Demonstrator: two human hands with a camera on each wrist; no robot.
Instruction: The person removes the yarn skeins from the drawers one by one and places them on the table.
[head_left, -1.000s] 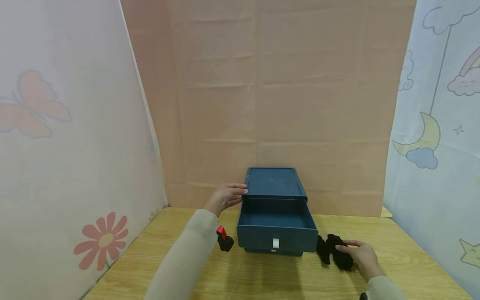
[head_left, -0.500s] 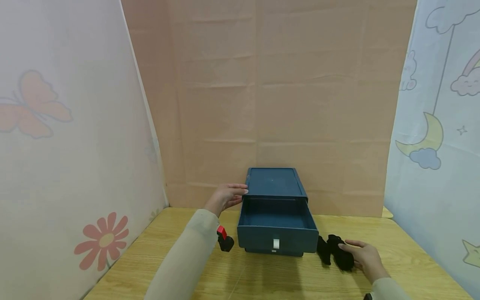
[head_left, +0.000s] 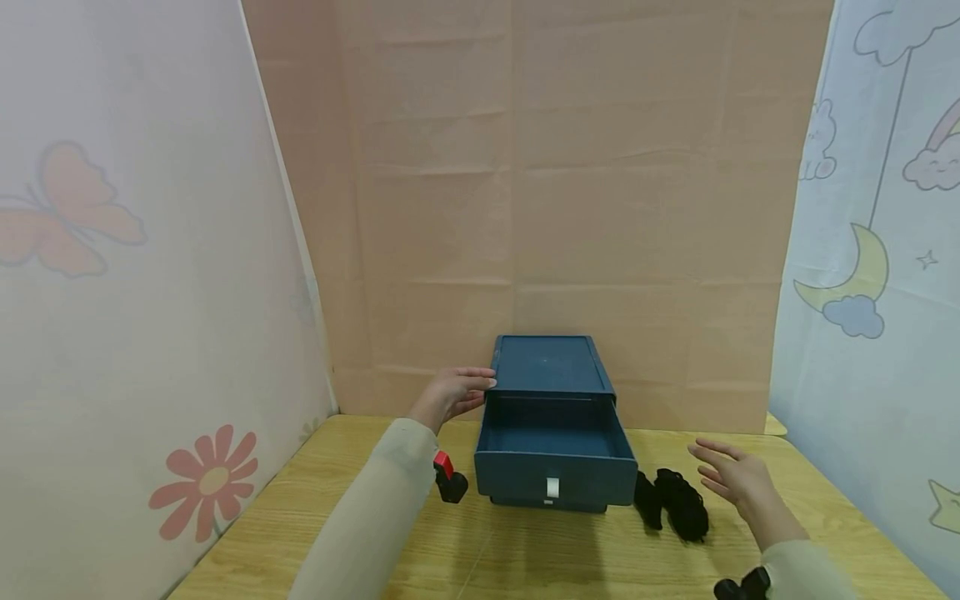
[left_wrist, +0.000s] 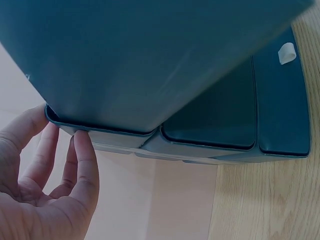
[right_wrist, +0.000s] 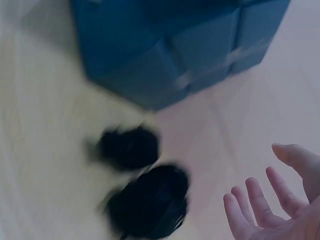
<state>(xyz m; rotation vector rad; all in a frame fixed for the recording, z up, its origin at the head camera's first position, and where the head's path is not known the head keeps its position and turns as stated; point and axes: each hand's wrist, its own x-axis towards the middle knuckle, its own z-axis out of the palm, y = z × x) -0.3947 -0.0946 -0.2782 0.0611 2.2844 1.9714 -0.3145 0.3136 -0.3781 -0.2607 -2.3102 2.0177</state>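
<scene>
My left hand (head_left: pixel 452 394) touches the left side of a dark blue drawer unit (head_left: pixel 553 364) with its fingertips. The left wrist view has these fingers (left_wrist: pixel 86 172) slightly bent at the unit's edge. The drawer (head_left: pixel 555 479), with a small white pull tab (head_left: pixel 552 487), stands pulled out and holds nothing visible. Right of it, two soft black bundles lie on the table, a smaller one (head_left: pixel 648 502) and a larger one (head_left: pixel 682 507); their kind is unclear. My right hand (head_left: pixel 738 477) hovers beside the larger bundle, fingers spread, holding nothing.
The unit stands on a wood-grain table (head_left: pixel 420 542) before a tan paper backdrop (head_left: pixel 570 183). Patterned white sheets hang at the left (head_left: pixel 210 333) and right (head_left: pixel 900 400). Black camera mounts sit on both wrists.
My right hand has let go of the larger black bundle and risen away to the right, its fingers spreading. The bundle stays on the table. The left hand and drawer have not moved.
</scene>
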